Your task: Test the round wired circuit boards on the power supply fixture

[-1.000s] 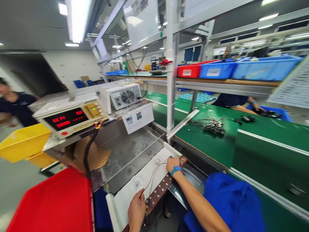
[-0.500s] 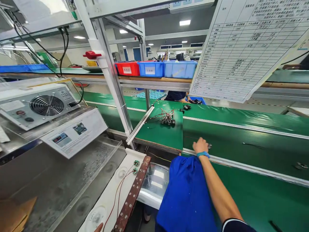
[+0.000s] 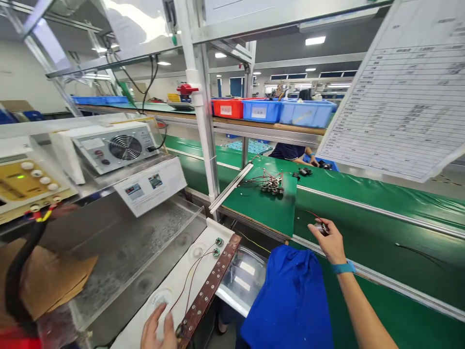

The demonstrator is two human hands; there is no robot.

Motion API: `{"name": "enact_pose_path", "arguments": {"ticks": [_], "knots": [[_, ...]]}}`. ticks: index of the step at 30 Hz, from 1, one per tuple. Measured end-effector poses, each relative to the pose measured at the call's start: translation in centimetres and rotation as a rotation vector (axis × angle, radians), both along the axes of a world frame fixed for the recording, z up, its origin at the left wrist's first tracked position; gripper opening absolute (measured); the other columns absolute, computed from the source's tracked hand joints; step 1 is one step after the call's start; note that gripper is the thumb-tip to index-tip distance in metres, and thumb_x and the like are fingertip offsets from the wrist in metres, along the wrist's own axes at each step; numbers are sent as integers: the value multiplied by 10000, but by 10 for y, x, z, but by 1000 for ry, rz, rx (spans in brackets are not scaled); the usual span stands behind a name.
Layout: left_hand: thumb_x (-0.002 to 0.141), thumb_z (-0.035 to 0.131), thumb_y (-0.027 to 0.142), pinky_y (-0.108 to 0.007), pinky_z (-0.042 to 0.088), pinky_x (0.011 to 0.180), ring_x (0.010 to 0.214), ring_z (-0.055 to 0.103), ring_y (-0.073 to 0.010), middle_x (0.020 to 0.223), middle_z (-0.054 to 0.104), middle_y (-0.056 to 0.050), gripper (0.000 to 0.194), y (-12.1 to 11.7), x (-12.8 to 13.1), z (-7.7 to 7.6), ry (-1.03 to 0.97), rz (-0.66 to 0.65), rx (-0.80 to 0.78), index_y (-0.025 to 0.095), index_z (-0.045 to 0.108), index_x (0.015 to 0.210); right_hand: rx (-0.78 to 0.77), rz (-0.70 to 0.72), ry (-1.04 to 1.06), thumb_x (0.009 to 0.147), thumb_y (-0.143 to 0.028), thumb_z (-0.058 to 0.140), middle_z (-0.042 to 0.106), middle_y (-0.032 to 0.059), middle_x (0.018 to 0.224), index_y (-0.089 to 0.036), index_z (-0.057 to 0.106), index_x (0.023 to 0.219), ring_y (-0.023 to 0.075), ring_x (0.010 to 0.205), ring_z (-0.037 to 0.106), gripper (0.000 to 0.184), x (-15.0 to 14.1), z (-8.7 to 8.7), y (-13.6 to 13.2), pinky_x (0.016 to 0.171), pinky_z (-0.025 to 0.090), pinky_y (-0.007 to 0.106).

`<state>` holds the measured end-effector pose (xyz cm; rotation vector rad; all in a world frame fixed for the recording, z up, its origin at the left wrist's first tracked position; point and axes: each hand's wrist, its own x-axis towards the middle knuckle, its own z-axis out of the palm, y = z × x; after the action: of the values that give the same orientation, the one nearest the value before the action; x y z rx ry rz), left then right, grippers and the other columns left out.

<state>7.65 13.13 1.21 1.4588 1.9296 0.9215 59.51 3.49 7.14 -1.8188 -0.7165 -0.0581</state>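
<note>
Half a second ago my right hand (image 3: 331, 242) was down at the green worktop (image 3: 366, 220) over on the right. Now its grip is pinching a small metal part (image 3: 322, 229) with a red lead sticking out, so I'd call the pickup basically done. Looks lifted off the surface, can't swear to it. More of my left hand (image 3: 159, 329) shows now too, fingers spread, holding nothing I can see, at the near end of the white tray (image 3: 174, 275). Can't tell if it's touching.

Container-wise: the tray has two round green boards (image 3: 217, 246) at its far end, leads running nearer. On the far shelf there's a red bin (image 3: 236, 107) left of two blue bins (image 3: 261, 112), contents hard to make out.
</note>
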Motion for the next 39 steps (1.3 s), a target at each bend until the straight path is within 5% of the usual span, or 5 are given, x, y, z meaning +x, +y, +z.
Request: {"name": "enact_pose_path", "arguments": {"ticks": [6, 10, 15, 26, 39], "knots": [[878, 494, 407, -423, 308, 1159, 1375, 397, -243, 1467, 468, -91, 493, -34, 69, 87, -56, -259, 414, 233, 498, 1340, -240, 1056, 15, 740, -496, 717, 646, 52, 908, -228, 639, 947, 186, 760, 588, 348, -142, 83, 41, 700, 500, 303], [849, 575, 402, -447, 388, 1059, 1252, 518, -306, 1304, 614, -114, 466, -48, 60, 118, -18, -469, 313, 224, 570, 1279, -319, 1588, 29, 774, -475, 700, 628, 39, 923, -227, 621, 961, 195, 852, 574, 321, -230, 88, 78, 795, 487, 313], [909, 413, 431, -275, 401, 592, 621, 578, -183, 626, 618, -7, 308, -70, -2, 96, -183, -240, -91, 230, 570, 735, -355, 1602, 12, 845, -327, 573, 591, 5, 900, -201, 537, 1034, 155, 815, 544, 230, -330, 19, 146, 774, 451, 264], [637, 555, 801, -230, 355, 498, 479, 577, -139, 507, 598, 13, 619, -141, -44, -10, -890, -115, -444, 202, 508, 787, -667, 1463, -608, 852, -339, 588, 671, 85, 1039, -182, 592, 1048, 223, 937, 616, 251, -454, -97, 190, 762, 399, 271], [709, 683, 589, -235, 504, 556, 580, 628, -121, 735, 660, -36, 461, -70, -16, 41, -919, -90, -185, 148, 573, 790, -742, 1455, -801, 819, -396, 640, 663, 114, 1093, -176, 633, 1064, 242, 1044, 593, 330, -455, -107, 190, 817, 415, 287]]}}
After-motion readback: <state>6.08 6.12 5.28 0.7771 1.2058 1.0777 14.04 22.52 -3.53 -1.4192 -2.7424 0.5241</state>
